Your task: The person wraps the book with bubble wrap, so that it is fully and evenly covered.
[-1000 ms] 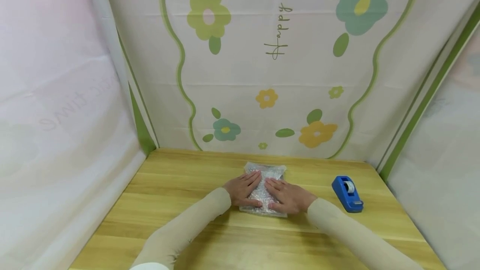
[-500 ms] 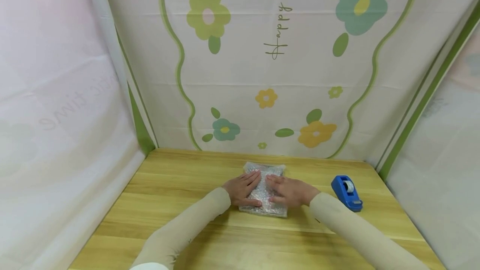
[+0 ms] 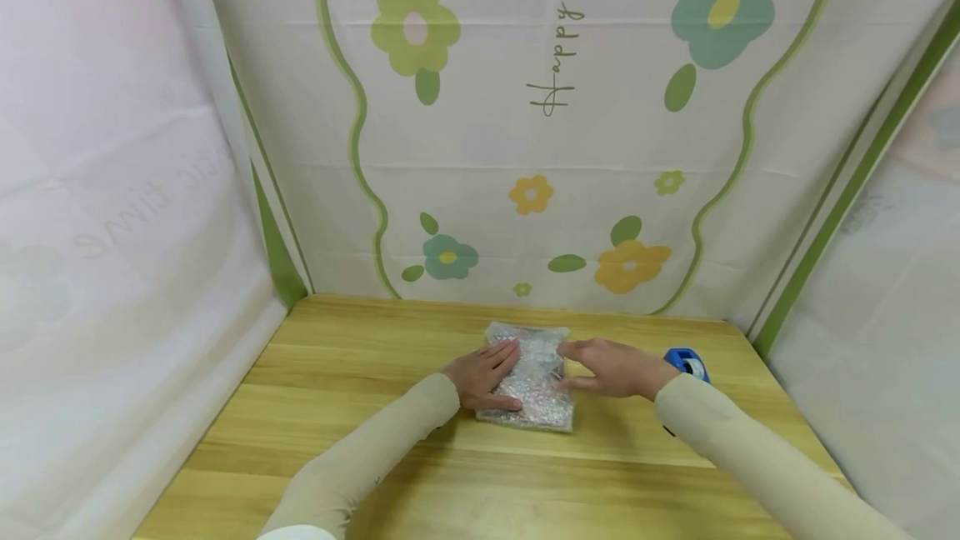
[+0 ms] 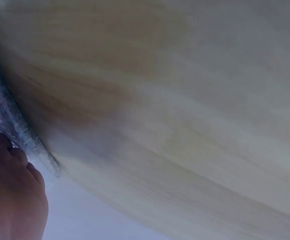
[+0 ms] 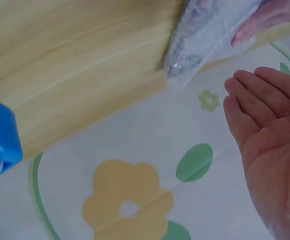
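Note:
A flat bubble-wrapped packet lies on the wooden table; in the right wrist view the clear wrap shows bubbles and a dark edge. What is inside cannot be made out. My left hand rests flat on the packet's left side, fingers straight. The left wrist view catches only part of that hand beside the wrap's edge. Near the packet's right edge is my right hand, holding nothing. Its palm and straight fingers appear in the right wrist view, raised off the wrap.
A blue tape dispenser with a roll of tape stands right of the packet, partly hidden behind my right forearm. The wooden table ends at a flower-printed cloth at the back. More cloth hangs along both sides.
My right hand has lifted off the packet and moved right, and its forearm now covers part of the tape dispenser. The left hand and the packet have stayed in place.

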A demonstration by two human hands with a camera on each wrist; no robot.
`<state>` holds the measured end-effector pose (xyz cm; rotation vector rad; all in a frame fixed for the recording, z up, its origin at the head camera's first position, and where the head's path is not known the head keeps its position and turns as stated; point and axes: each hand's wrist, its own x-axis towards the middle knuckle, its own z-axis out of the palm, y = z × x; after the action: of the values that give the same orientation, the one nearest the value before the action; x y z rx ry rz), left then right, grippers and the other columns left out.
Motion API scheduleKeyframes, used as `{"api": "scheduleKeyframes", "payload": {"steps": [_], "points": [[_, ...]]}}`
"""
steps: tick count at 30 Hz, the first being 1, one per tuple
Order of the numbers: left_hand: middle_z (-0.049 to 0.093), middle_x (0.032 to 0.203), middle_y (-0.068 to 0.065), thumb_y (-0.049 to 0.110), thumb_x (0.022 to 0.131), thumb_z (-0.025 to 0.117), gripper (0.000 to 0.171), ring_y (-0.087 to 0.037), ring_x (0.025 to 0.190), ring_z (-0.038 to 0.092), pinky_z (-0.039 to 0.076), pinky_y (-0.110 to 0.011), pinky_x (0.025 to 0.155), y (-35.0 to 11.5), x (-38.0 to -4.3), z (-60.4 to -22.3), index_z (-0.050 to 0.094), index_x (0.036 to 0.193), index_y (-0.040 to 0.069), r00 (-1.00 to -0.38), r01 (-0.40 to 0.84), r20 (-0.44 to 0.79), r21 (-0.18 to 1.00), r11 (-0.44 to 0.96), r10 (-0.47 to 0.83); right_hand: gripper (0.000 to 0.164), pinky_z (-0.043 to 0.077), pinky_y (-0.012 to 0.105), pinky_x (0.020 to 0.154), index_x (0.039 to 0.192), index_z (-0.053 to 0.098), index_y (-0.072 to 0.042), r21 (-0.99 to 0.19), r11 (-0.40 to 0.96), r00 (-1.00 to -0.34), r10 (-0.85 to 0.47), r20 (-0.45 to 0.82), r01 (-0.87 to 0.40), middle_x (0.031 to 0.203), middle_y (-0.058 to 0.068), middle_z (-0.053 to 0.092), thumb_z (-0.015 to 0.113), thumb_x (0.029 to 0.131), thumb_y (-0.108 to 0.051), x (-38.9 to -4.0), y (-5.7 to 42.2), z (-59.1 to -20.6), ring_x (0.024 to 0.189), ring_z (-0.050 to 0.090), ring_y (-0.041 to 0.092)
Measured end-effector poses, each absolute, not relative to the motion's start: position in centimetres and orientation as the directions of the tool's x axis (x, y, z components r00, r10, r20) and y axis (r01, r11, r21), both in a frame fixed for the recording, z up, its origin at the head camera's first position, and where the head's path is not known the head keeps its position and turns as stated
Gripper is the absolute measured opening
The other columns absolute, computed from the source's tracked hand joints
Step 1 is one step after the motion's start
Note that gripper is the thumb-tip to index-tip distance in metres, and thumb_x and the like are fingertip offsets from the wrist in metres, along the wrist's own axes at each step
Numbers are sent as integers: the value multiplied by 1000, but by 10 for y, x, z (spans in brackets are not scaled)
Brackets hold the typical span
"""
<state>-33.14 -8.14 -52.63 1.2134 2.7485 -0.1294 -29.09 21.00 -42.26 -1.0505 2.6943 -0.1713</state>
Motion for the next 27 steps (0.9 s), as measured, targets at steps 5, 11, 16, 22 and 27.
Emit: {"api": "scheduleKeyframes", "payload": {"steps": [5, 11, 16, 22, 27], "points": [[5, 181, -3, 78, 101, 40, 101, -18, 167, 9, 20, -36, 135, -82, -332, -525, 7, 172, 14, -669, 736, -166, -8, 677, 725, 64, 51, 57, 113, 148, 57, 3, -232, 729, -716, -681, -150, -645, 149, 23, 61, 62, 106, -45, -283, 227, -405, 138, 60, 42], [5, 181, -3, 78, 101, 41, 102, -18, 167, 8, 19, -37, 135, -81, -331, -525, 6, 172, 14, -671, 732, -167, 7, 681, 723, 59, 53, 57, 109, 143, 62, 3, -251, 753, -752, -648, -123, -608, 145, 23, 65, 68, 104, -41, -274, 251, -388, 135, 61, 44], [6, 181, -4, 77, 101, 41, 101, -19, 167, 9, 19, -37, 135, -82, -330, -523, 7, 172, 12, -668, 735, -167, 8, 678, 725, 58, 55, 57, 105, 140, 65, 2, -309, 782, -795, -595, -116, -541, 143, 23, 66, 71, 102, -41, -268, 274, -377, 131, 63, 44], [11, 180, -10, 72, 103, 44, 98, -24, 167, 15, 23, -40, 134, -82, -325, -516, 13, 171, 7, -653, 748, -142, 30, 663, 744, 57, 63, 49, 92, 135, 66, 8, -423, 774, -815, -565, -125, -471, 130, 25, 72, 74, 100, -37, -265, 310, -372, 114, 73, 37], [14, 179, -12, 70, 104, 45, 98, -27, 166, 17, 25, -42, 134, -82, -322, -512, 14, 170, 5, -644, 757, -136, 35, 653, 753, 31, 53, 26, 63, 92, 72, -3, -451, 755, -809, -577, -111, -476, 82, 0, 68, 73, 102, -33, -266, 347, -380, 71, 61, 4]]}}
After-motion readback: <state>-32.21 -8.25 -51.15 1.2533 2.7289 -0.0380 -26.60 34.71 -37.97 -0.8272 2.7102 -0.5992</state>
